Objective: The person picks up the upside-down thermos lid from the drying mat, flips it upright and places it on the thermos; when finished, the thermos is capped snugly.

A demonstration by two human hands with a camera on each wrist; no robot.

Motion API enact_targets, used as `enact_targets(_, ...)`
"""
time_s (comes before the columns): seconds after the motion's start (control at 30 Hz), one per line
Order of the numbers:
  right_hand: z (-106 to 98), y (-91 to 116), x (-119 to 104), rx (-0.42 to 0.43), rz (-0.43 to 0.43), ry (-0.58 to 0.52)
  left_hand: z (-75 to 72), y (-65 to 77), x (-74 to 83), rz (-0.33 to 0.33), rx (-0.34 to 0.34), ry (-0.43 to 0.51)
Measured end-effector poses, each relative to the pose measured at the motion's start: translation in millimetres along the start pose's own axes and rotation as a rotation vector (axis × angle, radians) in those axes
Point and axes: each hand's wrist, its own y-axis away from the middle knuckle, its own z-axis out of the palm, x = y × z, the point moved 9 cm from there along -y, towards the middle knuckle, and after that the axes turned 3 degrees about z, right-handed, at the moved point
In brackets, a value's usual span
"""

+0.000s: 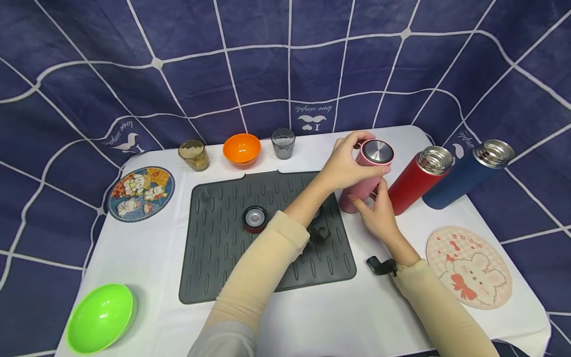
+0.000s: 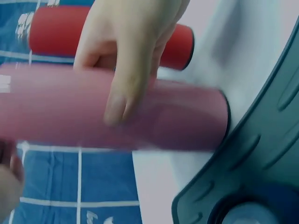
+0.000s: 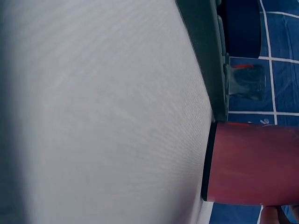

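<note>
A pink thermos bottle stands on the white table by the right edge of the grey mat, its steel-topped lid in place. My left hand grips the lid end from the left, fingers and thumb spread around it. Lower down, my right hand holds the body from the right; in the left wrist view its thumb lies along the pink side. Just to the right stand an uncapped red bottle and an uncapped blue bottle.
On the grey drying mat lies a red-rimmed lid; a dark blue lid shows in the right wrist view. Cups flank an orange bowl at the back. A green bowl and two round placemats sit towards the sides.
</note>
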Motion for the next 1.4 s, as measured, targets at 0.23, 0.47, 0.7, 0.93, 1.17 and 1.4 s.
enact_targets(0.23,1.0,-0.3,0.2,-0.007,0.006,-0.003,2.2,-0.4,-2.5,-0.04,-0.022,0.012)
enact_targets(0.47,1.7,-0.4,-0.1,-0.014,-0.001,0.009,2.3,-1.9,0.8,0.008,-0.074,0.106)
enact_targets(0.7,2.3,0.6,0.6,-0.021,-0.004,0.017,4.5,-2.1,0.7,-0.004,-0.113,0.09)
enact_targets(0.93,1.8,0.0,0.4,-0.022,-0.014,0.019,-1.9,-2.9,5.5,0.049,-0.085,0.053)
enact_targets(1.17,2.2,0.0,0.6,-0.026,-0.006,0.009,-0.2,-1.9,-1.9,-0.004,-0.07,0.045)
enact_targets(1.4,3.7,0.2,-1.2,-0.046,-0.01,0.011,-3.3,-4.1,-1.7,0.041,-0.11,0.042)
